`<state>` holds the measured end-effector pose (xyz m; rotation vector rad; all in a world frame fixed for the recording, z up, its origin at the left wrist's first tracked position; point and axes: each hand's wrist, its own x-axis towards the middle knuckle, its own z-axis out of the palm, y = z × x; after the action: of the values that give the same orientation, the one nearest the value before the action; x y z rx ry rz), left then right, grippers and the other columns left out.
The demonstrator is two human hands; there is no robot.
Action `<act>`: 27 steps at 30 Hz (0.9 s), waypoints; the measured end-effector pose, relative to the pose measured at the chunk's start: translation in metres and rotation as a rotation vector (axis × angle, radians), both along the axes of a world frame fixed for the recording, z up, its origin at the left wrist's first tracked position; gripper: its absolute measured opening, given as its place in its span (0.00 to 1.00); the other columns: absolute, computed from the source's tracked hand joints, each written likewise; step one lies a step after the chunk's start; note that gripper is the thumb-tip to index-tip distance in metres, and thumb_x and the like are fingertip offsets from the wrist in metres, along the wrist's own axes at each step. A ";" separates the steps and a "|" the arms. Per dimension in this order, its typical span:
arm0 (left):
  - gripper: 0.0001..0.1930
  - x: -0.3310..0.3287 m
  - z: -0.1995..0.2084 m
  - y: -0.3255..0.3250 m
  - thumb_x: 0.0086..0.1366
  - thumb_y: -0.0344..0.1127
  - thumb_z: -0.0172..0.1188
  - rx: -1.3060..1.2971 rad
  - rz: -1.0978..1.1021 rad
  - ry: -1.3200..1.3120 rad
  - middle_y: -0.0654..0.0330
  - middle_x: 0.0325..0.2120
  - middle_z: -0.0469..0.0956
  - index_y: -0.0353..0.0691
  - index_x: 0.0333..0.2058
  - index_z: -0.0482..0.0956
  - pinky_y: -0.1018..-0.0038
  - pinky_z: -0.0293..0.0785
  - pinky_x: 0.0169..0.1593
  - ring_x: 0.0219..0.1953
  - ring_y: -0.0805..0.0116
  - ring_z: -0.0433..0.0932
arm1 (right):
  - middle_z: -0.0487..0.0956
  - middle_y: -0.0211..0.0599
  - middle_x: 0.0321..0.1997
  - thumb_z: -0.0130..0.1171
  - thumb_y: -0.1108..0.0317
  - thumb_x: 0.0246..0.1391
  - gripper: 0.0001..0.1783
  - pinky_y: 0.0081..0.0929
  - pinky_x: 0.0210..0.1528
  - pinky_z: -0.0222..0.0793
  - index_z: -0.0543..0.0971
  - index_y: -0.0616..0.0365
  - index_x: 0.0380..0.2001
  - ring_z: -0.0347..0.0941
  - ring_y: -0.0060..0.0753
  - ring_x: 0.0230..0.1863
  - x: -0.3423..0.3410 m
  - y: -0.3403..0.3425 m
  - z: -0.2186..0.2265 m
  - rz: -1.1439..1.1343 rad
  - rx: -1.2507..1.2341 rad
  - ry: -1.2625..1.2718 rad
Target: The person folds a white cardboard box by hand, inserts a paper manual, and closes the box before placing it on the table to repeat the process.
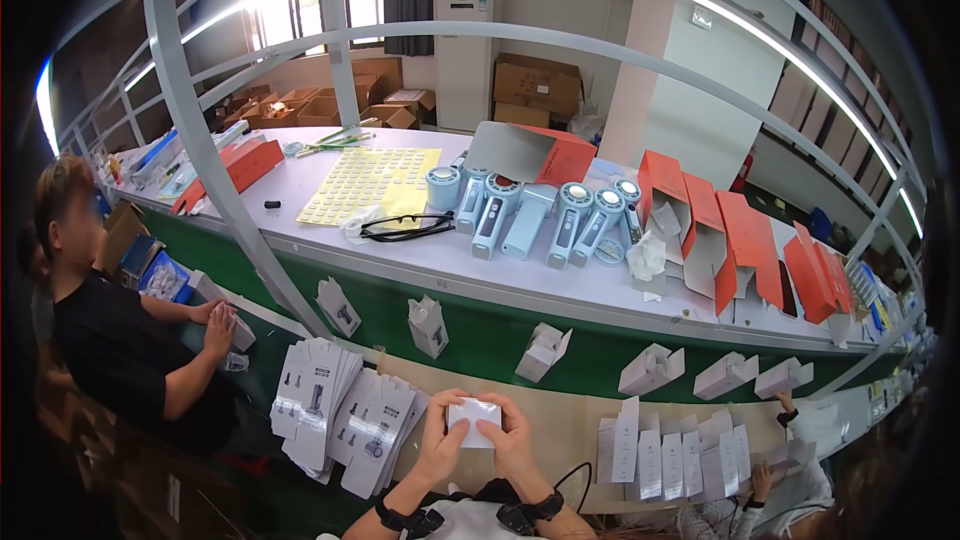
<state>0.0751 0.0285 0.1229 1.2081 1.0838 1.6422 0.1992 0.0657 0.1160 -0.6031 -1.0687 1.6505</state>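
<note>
In front of my body, both hands hold a small white box [474, 410] with a smooth, square-looking face toward me. My left hand [441, 439] grips its left side, the thumb pressed on the face. From the right side my right hand [514, 442] grips it the same way. How far the box extends beyond my fingers is hidden. To the left of my hands lie stacks of flat printed cartons [372, 428]. On the right, several folded white boxes [664, 462] stand in a row.
Several open cartons [540, 352] stand along the green edge of the bench [480, 310]. Light-blue handheld devices [535, 220], orange-red boxes [745, 250], a yellow label sheet [375, 180] and black glasses [408, 228] lie on it. Co-workers sit left [130, 340] and right [790, 490]. Metal posts [205, 140] rise ahead.
</note>
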 end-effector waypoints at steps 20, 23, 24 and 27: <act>0.45 -0.024 -0.014 -0.006 0.53 0.41 0.67 0.163 -0.074 0.867 0.45 0.59 0.57 0.38 0.63 0.49 0.53 0.47 0.65 0.61 0.52 0.58 | 0.76 0.37 0.48 0.54 0.59 0.56 0.24 0.24 0.48 0.69 0.70 0.60 0.54 0.74 0.29 0.46 0.019 0.015 -0.004 0.097 -0.434 -0.041; 0.49 -0.004 0.000 -0.012 0.49 0.45 0.69 0.020 -0.305 0.782 0.42 0.61 0.54 0.36 0.63 0.49 0.50 0.45 0.65 0.63 0.47 0.54 | 0.75 0.39 0.50 0.54 0.54 0.55 0.28 0.28 0.50 0.69 0.70 0.59 0.56 0.73 0.33 0.49 0.050 0.034 -0.026 0.415 -0.727 -0.252; 0.51 0.002 0.004 -0.013 0.48 0.48 0.70 -0.047 -0.417 0.732 0.41 0.62 0.52 0.35 0.63 0.49 0.48 0.45 0.65 0.65 0.45 0.52 | 0.74 0.42 0.52 0.56 0.54 0.52 0.29 0.32 0.52 0.68 0.71 0.60 0.55 0.72 0.38 0.51 0.067 0.037 -0.054 0.312 -0.523 -0.433; 0.52 -0.046 -0.076 -0.006 0.48 0.51 0.69 -0.229 -0.009 0.944 0.36 0.63 0.46 0.31 0.63 0.48 0.45 0.41 0.65 0.67 0.39 0.45 | 0.71 0.50 0.54 0.63 0.58 0.44 0.31 0.38 0.57 0.65 0.73 0.61 0.52 0.68 0.46 0.56 0.139 0.039 -0.111 -0.039 0.225 -1.018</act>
<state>0.0289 0.0224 0.0466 1.8706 1.7513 0.8564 0.3387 0.1051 0.0050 -1.3594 -1.9013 1.1212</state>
